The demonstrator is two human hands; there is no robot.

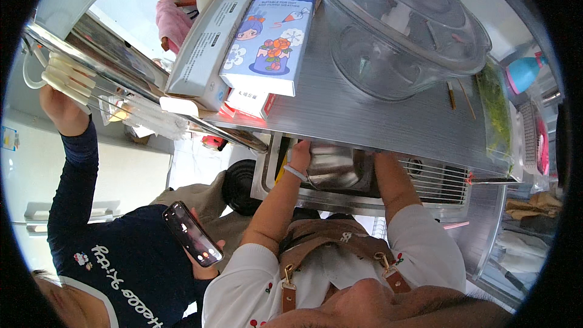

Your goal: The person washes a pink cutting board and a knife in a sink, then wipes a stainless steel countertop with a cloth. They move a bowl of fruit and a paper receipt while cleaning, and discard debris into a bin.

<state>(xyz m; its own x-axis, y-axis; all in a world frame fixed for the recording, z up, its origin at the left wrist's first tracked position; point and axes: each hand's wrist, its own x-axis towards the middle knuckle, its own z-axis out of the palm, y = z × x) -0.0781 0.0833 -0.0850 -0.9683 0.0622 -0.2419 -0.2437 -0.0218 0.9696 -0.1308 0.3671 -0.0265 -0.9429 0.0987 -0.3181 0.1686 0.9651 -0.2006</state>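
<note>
At the left side of a shiny stainless-steel basin [337, 164], my left hand [299, 157] is closed on its edge. A pale band circles that wrist. My right hand [381, 156] is at the basin's right side, mostly under the shelf edge, so its fingers are hidden. The basin lies over a steel sink [262, 177], its far part covered by the grey shelf [314, 123]. A wire drying rack [437, 182] spans the sink to the right of my right forearm.
On the shelf stand a large clear lidded bowl [382, 64], a blue printed box [268, 41] and a long grey box [205, 54]. To my left a person [123, 255] holds a phone [193, 234], with the other hand raised by a white rack [68, 82].
</note>
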